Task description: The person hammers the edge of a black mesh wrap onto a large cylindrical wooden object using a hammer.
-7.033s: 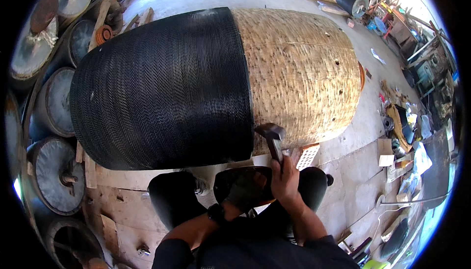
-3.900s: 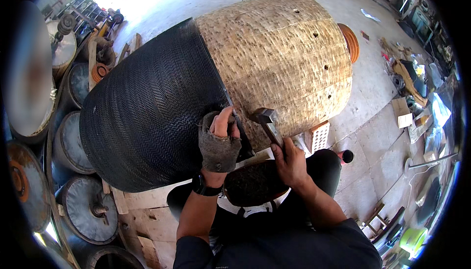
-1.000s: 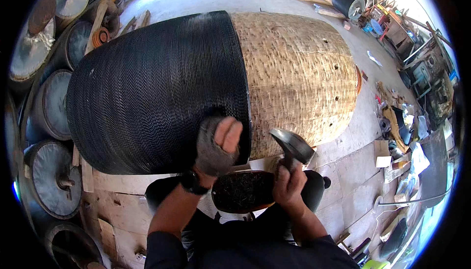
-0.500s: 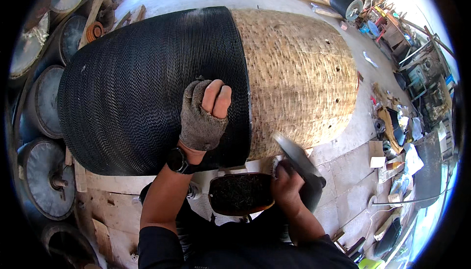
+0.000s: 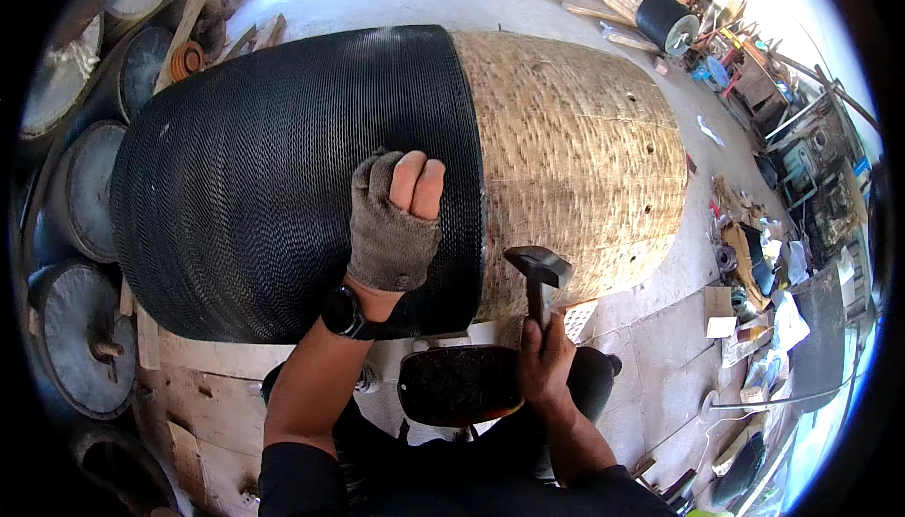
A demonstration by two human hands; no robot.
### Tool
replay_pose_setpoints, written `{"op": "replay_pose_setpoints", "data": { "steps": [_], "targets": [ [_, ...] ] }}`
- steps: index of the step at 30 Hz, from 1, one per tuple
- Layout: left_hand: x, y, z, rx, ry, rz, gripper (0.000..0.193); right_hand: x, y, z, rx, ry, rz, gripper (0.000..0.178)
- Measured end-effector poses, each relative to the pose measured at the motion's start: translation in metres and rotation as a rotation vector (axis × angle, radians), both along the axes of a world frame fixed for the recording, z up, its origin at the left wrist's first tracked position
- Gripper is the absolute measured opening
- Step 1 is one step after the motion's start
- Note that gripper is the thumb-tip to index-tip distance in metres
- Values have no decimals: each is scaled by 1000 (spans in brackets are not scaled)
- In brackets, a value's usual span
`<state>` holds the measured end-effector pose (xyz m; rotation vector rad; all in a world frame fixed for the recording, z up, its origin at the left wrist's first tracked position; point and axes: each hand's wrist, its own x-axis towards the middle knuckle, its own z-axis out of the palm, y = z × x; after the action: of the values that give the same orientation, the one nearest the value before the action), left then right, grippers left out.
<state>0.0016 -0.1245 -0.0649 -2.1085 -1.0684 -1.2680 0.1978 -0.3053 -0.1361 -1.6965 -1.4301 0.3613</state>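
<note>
A large roller (image 5: pixel 580 164) of pale wood lies across in front of me, its surface dotted with many small marks. Its left part is wrapped in a ridged black covering (image 5: pixel 273 178). My left hand (image 5: pixel 396 220), in a grey fingerless glove, rests closed on the black covering near its right edge; anything inside the fingers is hidden. My right hand (image 5: pixel 547 361) is wrapped round the handle of a hammer (image 5: pixel 539 267), whose head is in front of the bare wood, right of the covering's edge. Below, a dark tray (image 5: pixel 415 390) sits between my hands, its contents too dark to tell.
Several rollers with round metal ends (image 5: pixel 83 343) line the left side. Another part-black roller (image 5: pixel 650 10) lies at the far right. Along the right stand clutter, a cardboard box (image 5: pixel 719 313) and a white bag (image 5: pixel 790 319) on the tiled floor.
The hammer was blurred and tilted to the upper left; now its handle is more upright and the head shows clearly in front of the wood. My left hand has barely moved.
</note>
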Motion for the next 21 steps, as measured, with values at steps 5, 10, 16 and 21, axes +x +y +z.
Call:
{"op": "replay_pose_setpoints", "data": {
  "steps": [5,10,16,21],
  "targets": [
    [0,-2,-5,-49,18,20,36,10,-1,-9,115,-125,92,16],
    [1,-4,2,-34,55,77,35,6,-6,11,30,73,122,20],
    [-5,3,-2,-42,101,136,38,22,-15,2,226,-449,248,26],
    [-3,3,-3,-46,99,136,42,11,-24,-23,-11,-169,69,25]
  ]
}}
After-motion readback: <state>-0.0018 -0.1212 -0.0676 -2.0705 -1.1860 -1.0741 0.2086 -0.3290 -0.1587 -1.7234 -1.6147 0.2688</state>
